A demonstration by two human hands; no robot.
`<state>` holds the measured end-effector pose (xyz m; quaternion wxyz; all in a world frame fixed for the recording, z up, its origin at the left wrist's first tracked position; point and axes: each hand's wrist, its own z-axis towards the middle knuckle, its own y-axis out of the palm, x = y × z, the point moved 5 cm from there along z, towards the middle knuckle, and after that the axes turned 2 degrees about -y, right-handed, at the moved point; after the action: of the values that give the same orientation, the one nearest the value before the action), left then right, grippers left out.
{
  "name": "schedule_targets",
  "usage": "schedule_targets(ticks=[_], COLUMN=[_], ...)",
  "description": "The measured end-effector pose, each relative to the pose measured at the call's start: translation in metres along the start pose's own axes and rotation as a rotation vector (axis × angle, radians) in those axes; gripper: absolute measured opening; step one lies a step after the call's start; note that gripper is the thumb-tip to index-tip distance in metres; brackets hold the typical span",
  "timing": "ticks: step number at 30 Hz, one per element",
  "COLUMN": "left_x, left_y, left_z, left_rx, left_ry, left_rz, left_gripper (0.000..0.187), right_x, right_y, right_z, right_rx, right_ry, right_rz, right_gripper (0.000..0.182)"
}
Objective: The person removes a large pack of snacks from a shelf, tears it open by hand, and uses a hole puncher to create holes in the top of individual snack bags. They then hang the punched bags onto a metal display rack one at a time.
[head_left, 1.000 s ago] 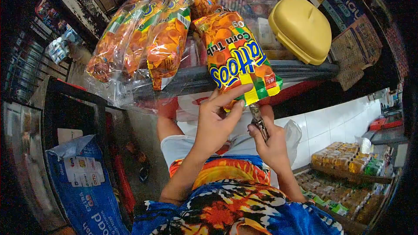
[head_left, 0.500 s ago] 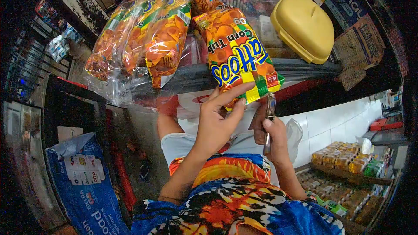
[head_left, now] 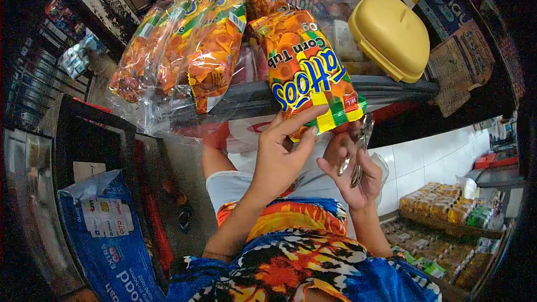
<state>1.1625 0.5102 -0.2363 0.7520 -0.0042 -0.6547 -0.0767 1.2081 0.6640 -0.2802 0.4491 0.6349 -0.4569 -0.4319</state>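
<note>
My left hand (head_left: 284,148) is closed on the lower edge of an orange, green and yellow corn snack bag (head_left: 306,70), its printing upside down. The bag's upper part leans over the dark counter edge, beside a clear plastic bundle of similar bags (head_left: 190,39). Just right of the bag's sealed end, my right hand (head_left: 361,176) holds a shiny metal hand tool with two slim handles (head_left: 364,140). The handles are spread, with the thumb and fingers loosely around them; its exact kind is hard to make out. The tool appears slightly apart from the bag.
A yellow lidded plastic container (head_left: 391,36) sits on the counter at the right. Stacked packaged goods (head_left: 447,201) fill shelves at lower right, by a white tiled wall (head_left: 425,154). A blue printed sheet (head_left: 109,229) hangs at lower left.
The right hand has opened its grip somewhat and turned the metal tool, so its handles now spread apart. The left hand and snack bag have barely moved.
</note>
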Motion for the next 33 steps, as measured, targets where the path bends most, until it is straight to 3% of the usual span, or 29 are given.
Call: schedule_targets(ticks=[2, 3, 4, 6, 8, 13, 19, 26, 29, 31, 33], left_x=[0.0, 0.0, -0.001, -0.002, -0.002, -0.003, 0.001, 0.001, 0.001, 0.002, 0.006], left_y=[0.001, 0.001, 0.001, 0.002, 0.004, 0.002, 0.0, 0.0, 0.0, -0.001, -0.002], left_z=[0.0, 0.0, 0.0, 0.0, -0.001, -0.001, 0.001, 0.002, 0.002, 0.003, 0.004], left_rx=[0.003, 0.005, 0.005, 0.009, 0.011, 0.019, 0.031, 0.03, 0.054, 0.063, 0.072], left_ry=[0.014, 0.027, 0.025, 0.022, 0.001, 0.027, 0.034, 0.074, 0.139, 0.156, 0.182], left_rz=[0.0, 0.0, -0.001, -0.006, -0.033, -0.04, -0.045, 0.012, 0.053, 0.056, 0.129], left_gripper=[0.032, 0.033, 0.033, 0.034, 0.034, 0.034, 0.034, 0.038, 0.041, 0.04, 0.037], right_x=[0.001, 0.001, 0.003, -0.002, 0.001, 0.003, 0.005, 0.007, 0.006, 0.008, 0.009], right_y=[0.007, -0.001, 0.003, 0.028, 0.031, 0.031, 0.039, 0.04, 0.038, 0.025, 0.026], right_z=[0.002, 0.003, 0.003, -0.004, -0.001, 0.004, 0.011, 0.008, 0.002, 0.001, 0.002], right_rx=[-0.342, -0.19, -0.188, -0.166, -0.123, -0.038, -0.089, -0.093, -0.046, -0.007, -0.014], right_ry=[-0.011, -0.093, -0.093, -0.586, -0.635, -0.498, -0.567, -0.541, -0.38, -0.084, -0.089], right_rz=[-0.437, -0.55, -0.55, -1.979, -2.001, -2.058, -2.056, -2.051, -2.005, -1.628, -1.606], right_gripper=[0.039, 0.036, 0.036, 0.032, 0.026, 0.024, 0.02, 0.029, 0.018, 0.019, 0.019])
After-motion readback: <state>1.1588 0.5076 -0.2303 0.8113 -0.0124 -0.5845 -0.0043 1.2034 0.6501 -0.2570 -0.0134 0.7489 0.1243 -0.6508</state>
